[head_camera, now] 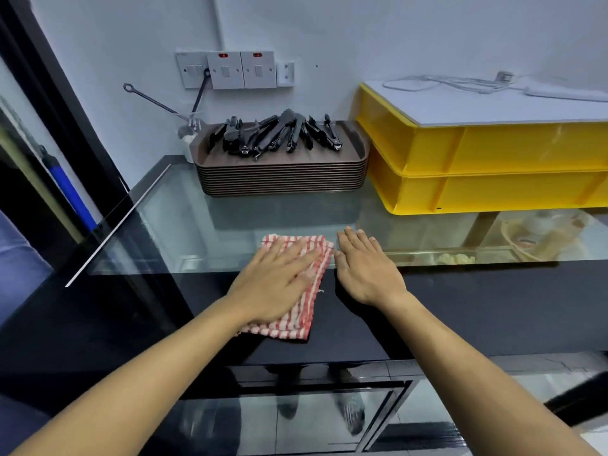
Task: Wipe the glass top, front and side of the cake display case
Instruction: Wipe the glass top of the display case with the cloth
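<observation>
Glass display-case top (197,218) backed by white wall; red-striped folded cloth (307,291) pressed flat by left hand (276,284), fingers straight; right hand (365,268) laid flat beside it, fingers straight and together.

One head-worn camera looks forward and down, close over the glass top (184,205)

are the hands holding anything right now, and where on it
Nothing is gripped. The left hand presses flat on the middle of the folded red-and-white checked cloth; the right hand rests flat on the glass top.
</observation>
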Motion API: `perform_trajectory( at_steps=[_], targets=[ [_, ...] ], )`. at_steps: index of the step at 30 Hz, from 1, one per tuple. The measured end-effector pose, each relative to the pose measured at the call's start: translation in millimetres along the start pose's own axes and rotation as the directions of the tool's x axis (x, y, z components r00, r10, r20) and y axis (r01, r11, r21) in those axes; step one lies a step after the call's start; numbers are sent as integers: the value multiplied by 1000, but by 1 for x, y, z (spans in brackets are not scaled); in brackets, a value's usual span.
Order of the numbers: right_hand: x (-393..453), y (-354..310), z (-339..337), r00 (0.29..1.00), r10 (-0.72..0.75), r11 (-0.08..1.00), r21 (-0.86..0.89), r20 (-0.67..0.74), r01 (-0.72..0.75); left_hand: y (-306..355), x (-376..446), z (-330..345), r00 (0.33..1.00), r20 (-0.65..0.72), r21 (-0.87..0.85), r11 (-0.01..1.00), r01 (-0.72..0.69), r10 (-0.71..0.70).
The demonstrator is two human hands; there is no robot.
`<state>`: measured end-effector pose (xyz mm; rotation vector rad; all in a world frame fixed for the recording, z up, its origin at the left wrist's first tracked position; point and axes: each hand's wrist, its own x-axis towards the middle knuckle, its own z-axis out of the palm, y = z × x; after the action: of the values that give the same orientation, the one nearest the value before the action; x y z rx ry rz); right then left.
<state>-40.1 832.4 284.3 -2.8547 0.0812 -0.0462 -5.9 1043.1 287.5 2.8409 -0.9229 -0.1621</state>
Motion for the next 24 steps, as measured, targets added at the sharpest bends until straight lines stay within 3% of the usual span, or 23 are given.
perform_trajectory(
  at_steps=[4, 9, 12, 16, 21, 24],
  targets=[
    [-2, -3, 0, 1000, 7, 1000, -8, 6, -7, -64, 46, -22, 949, -34, -42, 949, 313, -314],
    [-2, -4, 0, 1000, 22, 1000, -13, 1, -21, -59, 88, -22, 898, -65, -71, 900, 430, -434],
    [-1, -4, 0, 1000, 26, 1000, -8, -3, -26, -34, 100, -22, 924, -57, -64, 925, 374, -377],
    [-1, -3, 0, 1000, 17, 1000, -8, 4, -16, -21, 102, -17, 994, -16, -66, 992, 108, -110],
    [-1, -4, 1, 1000, 15, 1000, -19, -4, -15, -39, 111, -24, 960, -20, -59, 958, 279, -281],
    [0, -3, 1, 1000, 11, 1000, -22, 3, -11, -10, 108, -13, 994, -14, -74, 992, 103, -104]
  ],
)
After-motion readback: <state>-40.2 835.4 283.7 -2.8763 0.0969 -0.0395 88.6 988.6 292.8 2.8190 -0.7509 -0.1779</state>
